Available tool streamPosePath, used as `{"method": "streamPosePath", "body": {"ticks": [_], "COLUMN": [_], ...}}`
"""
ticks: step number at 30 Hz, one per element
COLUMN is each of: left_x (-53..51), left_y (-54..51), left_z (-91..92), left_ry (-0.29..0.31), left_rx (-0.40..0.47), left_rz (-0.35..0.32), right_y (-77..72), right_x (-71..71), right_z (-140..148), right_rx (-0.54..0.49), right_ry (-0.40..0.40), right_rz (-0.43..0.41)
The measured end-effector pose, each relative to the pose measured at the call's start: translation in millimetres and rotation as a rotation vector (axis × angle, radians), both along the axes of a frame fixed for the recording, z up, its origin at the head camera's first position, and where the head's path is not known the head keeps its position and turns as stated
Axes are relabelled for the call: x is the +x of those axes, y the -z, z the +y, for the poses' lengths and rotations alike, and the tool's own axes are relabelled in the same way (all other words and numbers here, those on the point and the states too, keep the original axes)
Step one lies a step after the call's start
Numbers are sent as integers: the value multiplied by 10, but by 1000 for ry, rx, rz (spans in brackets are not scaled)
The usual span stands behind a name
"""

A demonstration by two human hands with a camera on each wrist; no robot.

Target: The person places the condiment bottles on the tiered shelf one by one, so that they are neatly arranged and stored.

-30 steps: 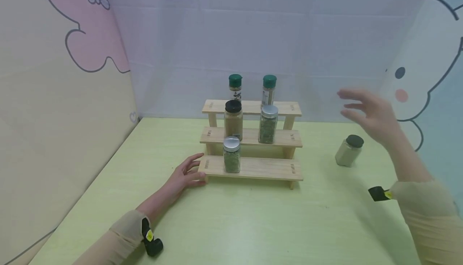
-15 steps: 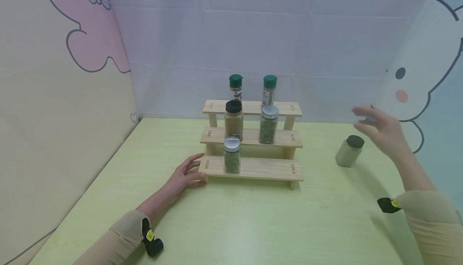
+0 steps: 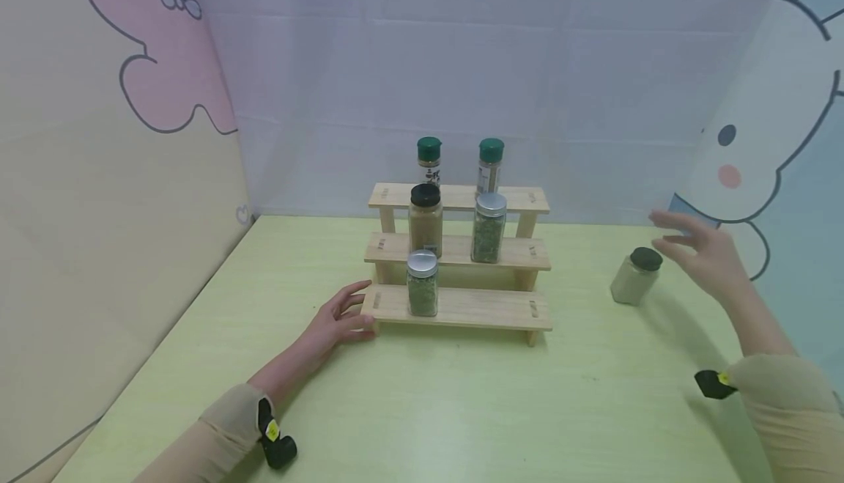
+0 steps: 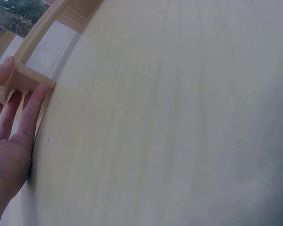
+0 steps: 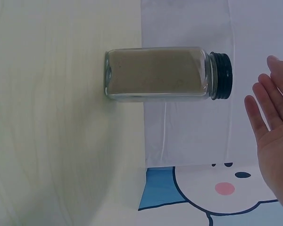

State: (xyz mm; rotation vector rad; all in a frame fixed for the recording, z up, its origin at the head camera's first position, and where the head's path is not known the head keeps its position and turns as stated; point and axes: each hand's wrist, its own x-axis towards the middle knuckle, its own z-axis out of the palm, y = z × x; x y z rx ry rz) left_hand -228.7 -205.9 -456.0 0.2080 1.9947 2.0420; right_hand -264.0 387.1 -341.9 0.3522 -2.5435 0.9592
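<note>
My left hand [image 3: 332, 325] holds the left end of a three-tier wooden spice rack [image 3: 488, 307], at its lowest shelf. In the left wrist view the thumb of this hand [image 4: 12, 146] lies at the board's edge and the fingers touch the rack's end leg [image 4: 30, 77]. At the right, a glass spice jar [image 3: 633, 281] with a black lid and beige powder stands on the table. My right hand [image 3: 708, 252] hovers just above and right of that jar, fingers extended and holding nothing. The right wrist view shows a gap between the hand [image 5: 276, 122] and the jar's lid [image 5: 221, 75].
Two green-capped shakers [image 3: 428, 164] stand on the top shelf. The middle shelf carries a black-lidded brown powder jar [image 3: 426, 226] and a silver-lidded herb jar [image 3: 488, 234]. Another herb jar [image 3: 422, 289] stands on the lowest shelf. Walls enclose the table [image 3: 461, 410] behind and at both sides.
My right hand has moved right and down, from the air left of and above the black-lidded jar to its right side. The left hand, rack and jars have stayed put.
</note>
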Motion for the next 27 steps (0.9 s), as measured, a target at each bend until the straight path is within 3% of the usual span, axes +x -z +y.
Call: {"method": "streamPosePath", "body": {"ticks": [17, 27], "left_x": [-4, 1], "left_y": [3, 4], "left_z": [-6, -6], "left_ry": [2, 4], "left_rx": [-3, -1], "left_rz": [-2, 2], "right_y": [131, 164], "right_x": [59, 109], "right_z": [52, 88], "right_rx": [69, 191], "right_ry": [-58, -68], "right_rz": [-22, -79]}}
